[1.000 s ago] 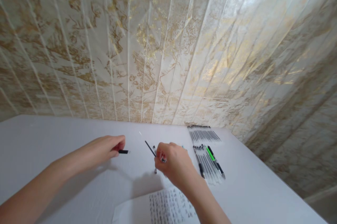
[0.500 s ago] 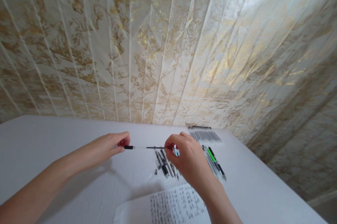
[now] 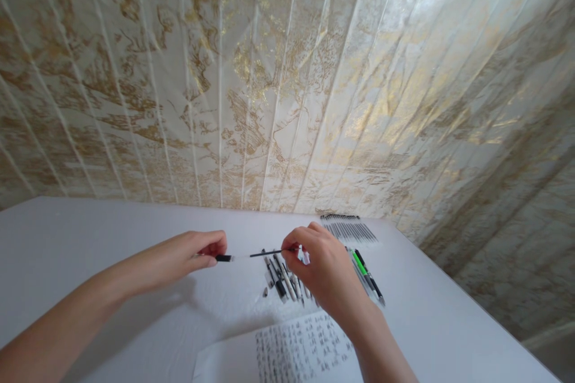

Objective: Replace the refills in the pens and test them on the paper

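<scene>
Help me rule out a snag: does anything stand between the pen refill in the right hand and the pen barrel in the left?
Nothing visible does. The pen refill in the right hand points toward the pen barrel in the left hand, though whether its pale end touches is unclear. The loose pens lie right of the barrel.

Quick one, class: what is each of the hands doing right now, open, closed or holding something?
Left hand: closed, holding a pen barrel with a black grip.
Right hand: closed, pinching a thin dark refill.
</scene>
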The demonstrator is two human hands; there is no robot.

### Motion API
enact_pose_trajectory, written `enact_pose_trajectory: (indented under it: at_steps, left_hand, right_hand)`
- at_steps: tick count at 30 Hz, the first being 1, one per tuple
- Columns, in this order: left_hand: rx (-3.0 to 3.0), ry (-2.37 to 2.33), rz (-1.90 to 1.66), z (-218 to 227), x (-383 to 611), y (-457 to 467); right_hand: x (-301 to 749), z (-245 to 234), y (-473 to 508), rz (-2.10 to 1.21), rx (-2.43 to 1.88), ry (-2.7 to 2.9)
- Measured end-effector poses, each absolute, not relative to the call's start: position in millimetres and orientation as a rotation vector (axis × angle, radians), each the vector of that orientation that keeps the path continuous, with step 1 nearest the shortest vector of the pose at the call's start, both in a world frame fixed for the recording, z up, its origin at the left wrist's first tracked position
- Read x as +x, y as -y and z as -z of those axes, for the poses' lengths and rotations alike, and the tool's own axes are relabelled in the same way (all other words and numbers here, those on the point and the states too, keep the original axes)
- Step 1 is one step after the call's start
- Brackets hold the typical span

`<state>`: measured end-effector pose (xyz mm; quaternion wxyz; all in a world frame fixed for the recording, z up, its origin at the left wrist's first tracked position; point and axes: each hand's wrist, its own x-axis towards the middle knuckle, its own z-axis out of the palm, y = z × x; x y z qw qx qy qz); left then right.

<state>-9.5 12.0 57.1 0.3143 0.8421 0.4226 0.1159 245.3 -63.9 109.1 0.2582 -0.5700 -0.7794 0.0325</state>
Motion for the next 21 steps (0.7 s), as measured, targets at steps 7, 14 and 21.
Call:
enact_pose_trajectory:
  at_steps: [7, 14, 21]
  left_hand:
    - [2.083, -0.930, -0.258, -64, 11, 3]
    - [2.121, -1.107, -0.229, -56, 2, -1]
    - [2.132, -1.200, -0.082, -51, -1, 0]
  right_hand:
    - [222, -91, 59, -0.140, -1.542, 2.298]
    - [236, -73, 45, -0.286, -1.549, 2.434]
    - [236, -38, 27, -0.207, -1.478, 2.732]
